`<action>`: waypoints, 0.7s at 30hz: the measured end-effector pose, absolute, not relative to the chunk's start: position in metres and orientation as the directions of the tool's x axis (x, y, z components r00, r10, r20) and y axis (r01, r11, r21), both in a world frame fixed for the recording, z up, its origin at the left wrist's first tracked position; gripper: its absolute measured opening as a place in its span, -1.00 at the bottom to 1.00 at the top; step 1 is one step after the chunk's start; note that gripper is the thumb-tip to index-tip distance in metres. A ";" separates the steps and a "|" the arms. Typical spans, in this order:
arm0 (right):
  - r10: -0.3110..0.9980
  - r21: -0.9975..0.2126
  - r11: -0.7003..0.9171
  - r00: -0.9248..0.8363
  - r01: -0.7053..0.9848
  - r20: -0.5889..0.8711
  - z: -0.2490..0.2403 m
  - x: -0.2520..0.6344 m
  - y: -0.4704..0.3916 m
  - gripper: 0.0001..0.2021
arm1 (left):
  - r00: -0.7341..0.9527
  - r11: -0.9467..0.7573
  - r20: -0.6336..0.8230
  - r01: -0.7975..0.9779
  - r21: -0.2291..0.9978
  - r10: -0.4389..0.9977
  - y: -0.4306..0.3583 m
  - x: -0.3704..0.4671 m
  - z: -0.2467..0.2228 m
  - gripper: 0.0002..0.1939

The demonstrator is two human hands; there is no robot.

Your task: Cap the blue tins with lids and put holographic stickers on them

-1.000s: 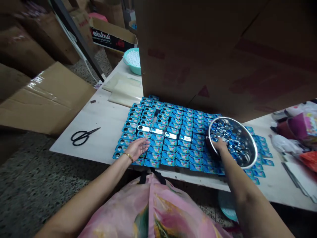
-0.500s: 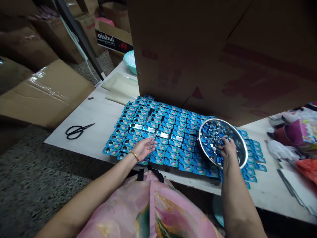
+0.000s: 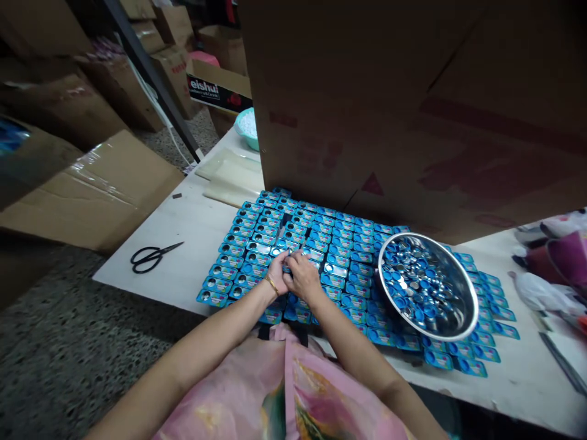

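Note:
My left hand (image 3: 277, 274), with a gold bracelet at the wrist, meets my right hand (image 3: 303, 277) above rows of small blue cards. Fingers of both hands are curled together at the tips, and whatever they hold is hidden between them. The blue cards (image 3: 334, 280) lie in overlapping rows, many with a round spot at one end. To the right, a steel bowl (image 3: 472, 299) rests on the cards. It is filled with small round blue and silver pieces (image 3: 415, 281) that look like caps or tins.
Black scissors (image 3: 153, 256) lie on the white table (image 3: 151, 293) at left. A large cardboard box (image 3: 348, 122) stands behind the cards. Beyond are clear plastic sheets (image 3: 232, 177) and a turquoise basin (image 3: 250, 142) of white pieces. White plastic bags (image 3: 541, 293) sit at right.
My right hand has left the bowl and moved left to join my left hand over the cards. My left hand's fingers have curled in. The view has shifted slightly.

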State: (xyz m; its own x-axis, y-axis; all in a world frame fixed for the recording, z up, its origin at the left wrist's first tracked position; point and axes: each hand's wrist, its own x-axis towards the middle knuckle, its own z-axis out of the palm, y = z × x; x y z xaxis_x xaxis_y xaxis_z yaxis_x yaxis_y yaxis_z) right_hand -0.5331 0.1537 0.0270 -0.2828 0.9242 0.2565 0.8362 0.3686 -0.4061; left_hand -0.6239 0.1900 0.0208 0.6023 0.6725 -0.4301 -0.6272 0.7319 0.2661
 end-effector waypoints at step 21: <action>0.855 -0.544 0.495 -0.490 0.677 0.168 0.023 -0.548 0.217 -0.70 | 0.376 0.628 -0.642 -0.748 0.214 0.667 0.224 -0.674 -0.021 -0.89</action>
